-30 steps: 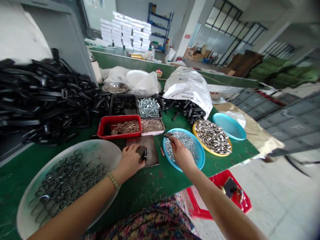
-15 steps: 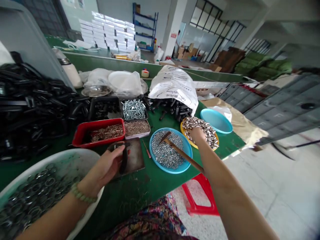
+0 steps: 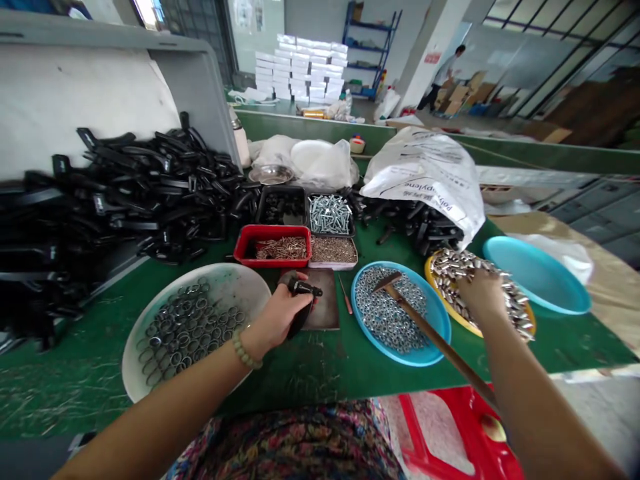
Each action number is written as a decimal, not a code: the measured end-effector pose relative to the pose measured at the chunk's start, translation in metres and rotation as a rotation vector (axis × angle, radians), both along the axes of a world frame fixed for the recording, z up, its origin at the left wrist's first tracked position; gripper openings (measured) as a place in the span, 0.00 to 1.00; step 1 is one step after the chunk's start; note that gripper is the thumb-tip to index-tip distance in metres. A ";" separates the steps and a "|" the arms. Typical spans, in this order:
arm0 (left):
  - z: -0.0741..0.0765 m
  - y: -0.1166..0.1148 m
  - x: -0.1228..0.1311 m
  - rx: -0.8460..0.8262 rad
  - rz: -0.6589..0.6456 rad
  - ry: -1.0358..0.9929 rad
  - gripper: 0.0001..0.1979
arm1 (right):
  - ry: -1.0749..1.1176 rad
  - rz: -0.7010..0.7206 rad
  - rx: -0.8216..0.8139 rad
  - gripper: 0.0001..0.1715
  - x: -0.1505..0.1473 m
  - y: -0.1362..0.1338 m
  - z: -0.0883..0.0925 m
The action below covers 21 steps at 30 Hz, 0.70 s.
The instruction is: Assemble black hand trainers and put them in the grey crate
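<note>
My left hand [image 3: 285, 317] grips a black plastic buckle part [image 3: 300, 325] with a small metal fitting, just above a dark steel plate [image 3: 325, 308]. My right hand [image 3: 483, 293] sits among metal cylinders [image 3: 465, 272] on a yellow plate [image 3: 447, 297], and its fingers are hidden by them. A wooden-handled hammer [image 3: 420, 317] lies across a blue plate [image 3: 415, 359] heaped with metal nuts [image 3: 387, 320], its handle running past the plate's edge. A white basin [image 3: 235, 280] of metal rings [image 3: 185, 327] stands near my left wrist.
A large heap of black plastic parts [image 3: 150, 193] lies at the left. Behind the plates are a red tray of small metal pieces [image 3: 280, 248], a tray of screws [image 3: 330, 215] and a white sack [image 3: 425, 173]. A teal plate [image 3: 537, 283] stands right; a red crate [image 3: 450, 433] sits below the table.
The hammer has left my right hand and lies on the blue plate, and that hand has moved onto the yellow plate. My left hand has lifted the black part off the steel plate.
</note>
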<state>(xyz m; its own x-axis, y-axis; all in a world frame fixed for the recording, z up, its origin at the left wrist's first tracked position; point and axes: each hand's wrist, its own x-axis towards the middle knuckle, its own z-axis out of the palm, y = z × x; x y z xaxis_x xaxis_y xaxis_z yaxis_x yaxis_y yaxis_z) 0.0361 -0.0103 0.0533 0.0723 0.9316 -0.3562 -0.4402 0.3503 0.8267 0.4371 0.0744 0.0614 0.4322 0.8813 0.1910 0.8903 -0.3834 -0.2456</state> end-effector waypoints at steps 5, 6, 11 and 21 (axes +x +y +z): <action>-0.001 -0.001 -0.002 -0.079 0.045 -0.030 0.20 | 0.544 0.354 0.158 0.23 -0.083 -0.038 0.008; 0.000 -0.001 -0.002 -0.101 0.056 -0.066 0.20 | 0.710 0.458 0.169 0.22 -0.107 -0.046 0.008; -0.003 -0.007 -0.002 0.015 0.028 0.008 0.20 | 1.154 0.678 0.058 0.15 -0.202 -0.073 0.002; -0.007 -0.015 -0.014 0.138 0.067 0.191 0.20 | 1.249 0.662 -0.045 0.15 -0.232 -0.082 -0.007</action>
<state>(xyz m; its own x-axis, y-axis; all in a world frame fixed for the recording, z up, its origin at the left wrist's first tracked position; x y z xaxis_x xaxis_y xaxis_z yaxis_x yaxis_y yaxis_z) 0.0225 -0.0253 0.0463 -0.0475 0.9730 -0.2261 -0.2897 0.2032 0.9353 0.2054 -0.0075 0.0547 -0.1966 0.9798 -0.0375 0.1147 -0.0150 -0.9933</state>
